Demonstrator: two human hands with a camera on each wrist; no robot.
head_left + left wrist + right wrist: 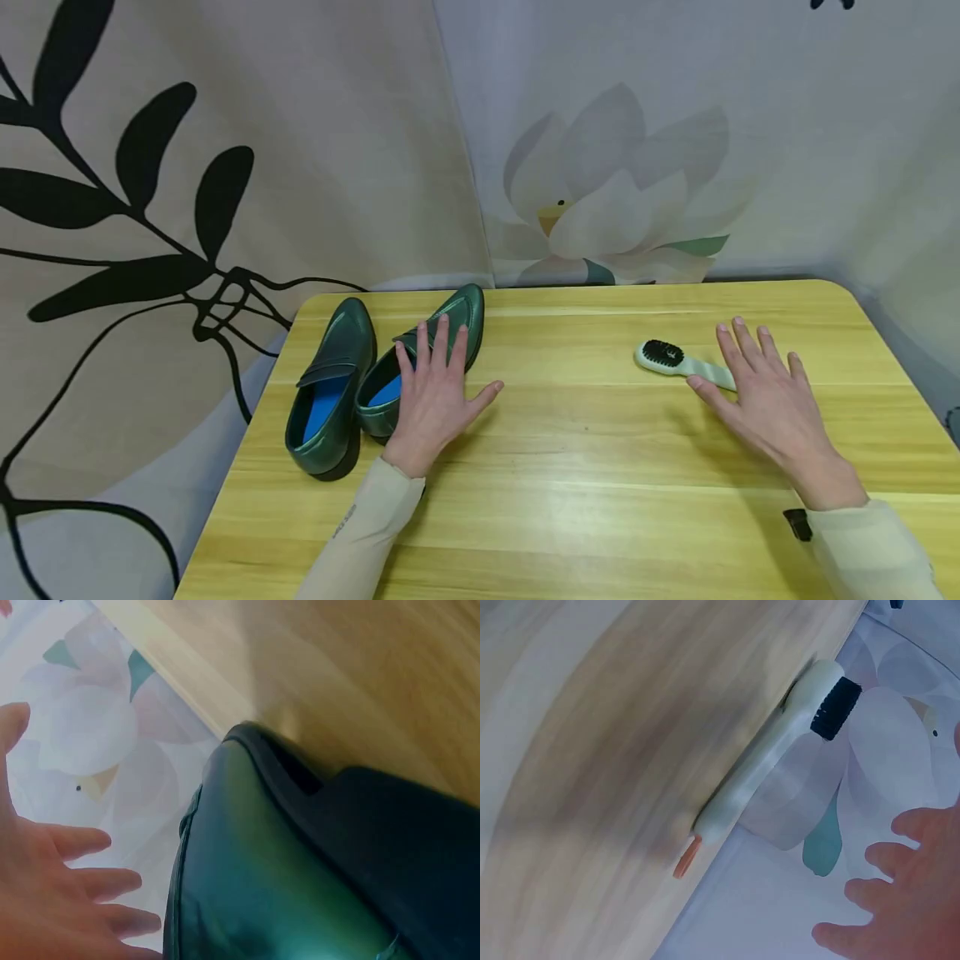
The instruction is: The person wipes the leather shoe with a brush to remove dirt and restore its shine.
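Note:
Two dark green loafers with blue insoles stand at the table's left: the left loafer (330,392) upright on its sole, the right loafer (468,321) angled beside it. My left hand (435,400), fingers spread, is over the right loafer and hides part of it; in the left wrist view the hand (60,892) is apart from the green shoe (270,877). A pale green brush (705,371) with black bristles lies bristles up on the right. My right hand (776,408) hovers by its handle with fingers straight, covering the handle's end. A brown loop (688,857) hangs from that end.
The wooden table (570,500) has a rounded far right corner. Behind it hangs a pale curtain (360,150) printed with black leaves and a large white flower.

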